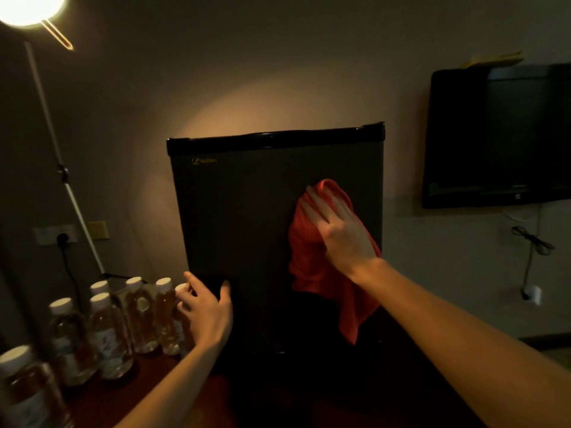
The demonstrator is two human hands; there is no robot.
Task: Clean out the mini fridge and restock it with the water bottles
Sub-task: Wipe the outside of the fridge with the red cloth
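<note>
The dark mini fridge (pixel 247 217) stands in the middle with its door closed. My right hand (pixel 340 230) presses a red cloth (pixel 312 273) flat against the right half of the door, fingers spread and fairly straight. The cloth's lower part hangs loose below my wrist. My left hand (pixel 207 307) grips the door's lower left edge, with the thumb on the front by a dark recess and the fingers curled round the side. Several water bottles (pixel 139 316) with white caps stand in a group left of the fridge on a dark wooden top (pixel 148 381).
A lit floor lamp (pixel 27 7) with a slanted white pole stands at the far left. Behind the bottles is a wall socket (pixel 58 234) with a plug in it. A black TV (pixel 497 137) hangs on the right wall, with cables dangling below it.
</note>
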